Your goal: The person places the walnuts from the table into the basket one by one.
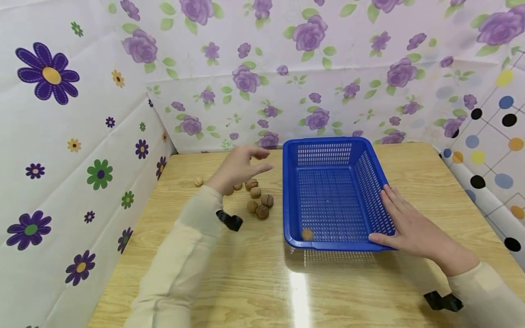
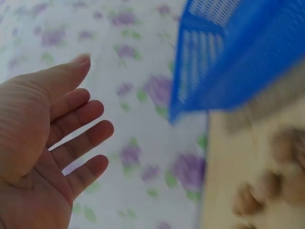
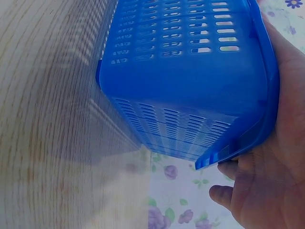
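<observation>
My left hand hovers over the table just left of the basket, fingers apart and bent a little, holding nothing. In the left wrist view its palm and parted fingers show no object. Below it lie several brown walnuts, partly hidden by the hand and wrist. A blue plastic basket with slotted walls stands on the table. One walnut lies in its front left corner. My right hand holds the basket's front right corner, thumb over the front rim and fingers along the right rim.
A lone paler walnut lies farther left on the wooden table. Flowered cloth hangs behind the table, with daisy-patterned cloth on the left and dotted cloth on the right.
</observation>
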`<state>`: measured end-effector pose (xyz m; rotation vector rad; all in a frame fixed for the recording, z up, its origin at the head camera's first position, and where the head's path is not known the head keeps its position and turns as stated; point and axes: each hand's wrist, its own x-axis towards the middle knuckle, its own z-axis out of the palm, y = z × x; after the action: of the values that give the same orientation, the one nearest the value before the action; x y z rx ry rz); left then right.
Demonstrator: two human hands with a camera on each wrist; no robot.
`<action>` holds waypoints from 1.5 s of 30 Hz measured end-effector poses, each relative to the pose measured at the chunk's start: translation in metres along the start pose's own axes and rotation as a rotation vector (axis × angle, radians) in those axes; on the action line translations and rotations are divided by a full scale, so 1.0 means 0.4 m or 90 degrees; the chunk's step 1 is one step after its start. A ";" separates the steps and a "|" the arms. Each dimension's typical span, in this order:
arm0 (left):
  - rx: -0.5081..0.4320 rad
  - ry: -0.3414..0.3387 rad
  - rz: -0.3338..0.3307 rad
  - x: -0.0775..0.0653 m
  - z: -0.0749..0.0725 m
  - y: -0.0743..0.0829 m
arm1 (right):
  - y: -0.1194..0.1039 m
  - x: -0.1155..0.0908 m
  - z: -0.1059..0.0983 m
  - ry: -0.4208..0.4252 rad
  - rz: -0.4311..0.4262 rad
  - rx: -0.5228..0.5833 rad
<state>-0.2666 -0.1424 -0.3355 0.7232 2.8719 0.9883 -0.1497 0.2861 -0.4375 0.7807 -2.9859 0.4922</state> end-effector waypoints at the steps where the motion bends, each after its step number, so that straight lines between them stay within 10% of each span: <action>1: -0.008 -0.005 -0.014 -0.013 0.002 -0.025 | 0.000 0.001 -0.001 0.001 -0.001 -0.001; 11: -0.092 -0.011 -0.110 -0.111 0.083 -0.230 | 0.001 0.002 -0.006 -0.011 0.007 0.002; 18: -0.118 -0.022 -0.149 -0.146 0.157 -0.304 | 0.003 0.002 -0.005 -0.017 0.005 0.005; 45: -0.025 -0.037 -0.079 -0.137 0.244 -0.327 | -0.009 -0.005 -0.014 -0.013 0.049 -0.054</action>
<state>-0.2566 -0.2003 -0.4972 0.5531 2.8007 0.9875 -0.1465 0.2859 -0.4313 0.6709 -3.0421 0.3591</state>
